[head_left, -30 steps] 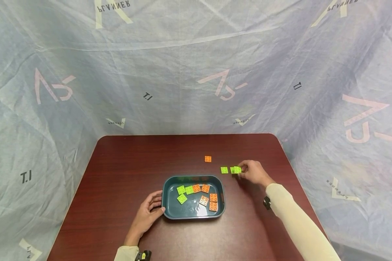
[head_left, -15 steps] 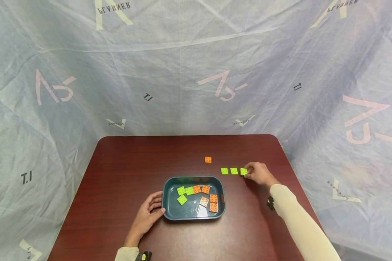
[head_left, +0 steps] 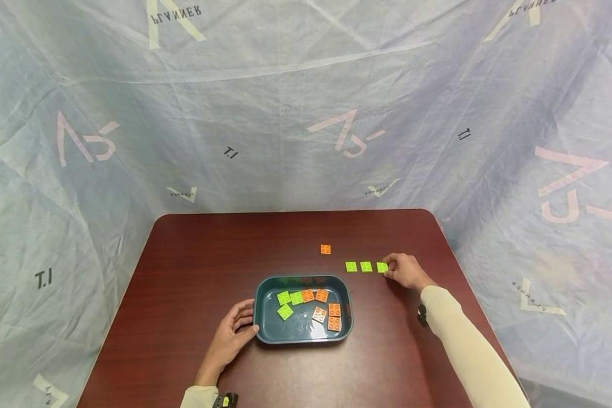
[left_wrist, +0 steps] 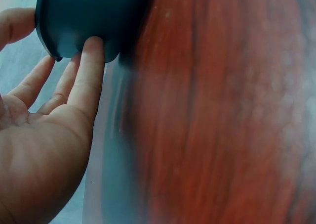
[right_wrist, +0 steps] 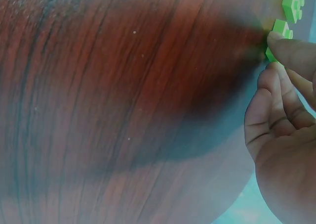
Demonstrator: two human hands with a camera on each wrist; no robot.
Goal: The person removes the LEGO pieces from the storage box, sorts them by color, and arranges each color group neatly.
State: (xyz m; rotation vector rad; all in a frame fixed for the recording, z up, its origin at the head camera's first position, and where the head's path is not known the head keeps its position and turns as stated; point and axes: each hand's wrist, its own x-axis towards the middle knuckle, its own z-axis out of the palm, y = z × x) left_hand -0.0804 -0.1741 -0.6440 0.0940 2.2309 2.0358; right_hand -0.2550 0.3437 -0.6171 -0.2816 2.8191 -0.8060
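My right hand (head_left: 408, 271) pinches a green toy brick (head_left: 382, 267) at the table's right side, thumb and fingers on its edge. In the right wrist view this brick (right_wrist: 280, 30) is partly covered by the thumb. Two more green bricks (head_left: 365, 266) lie to its left, in a row with small gaps. My left hand (head_left: 230, 335) touches the left end of a dark teal tray (head_left: 306, 341), fingers extended against the outer wall and thumb at the rim. Several green bricks (head_left: 284, 297) and orange bricks (head_left: 334, 310) lie loose inside the tray.
A single orange brick (head_left: 325, 249) lies behind the tray on the dark red wooden table (head_left: 209, 249). Pale cloth sheets (head_left: 285, 141) hang round the table's back and sides.
My right hand has moved right with the green brick, from over the second brick in the row to the row's right end. The left hand and the tray have stayed in place.
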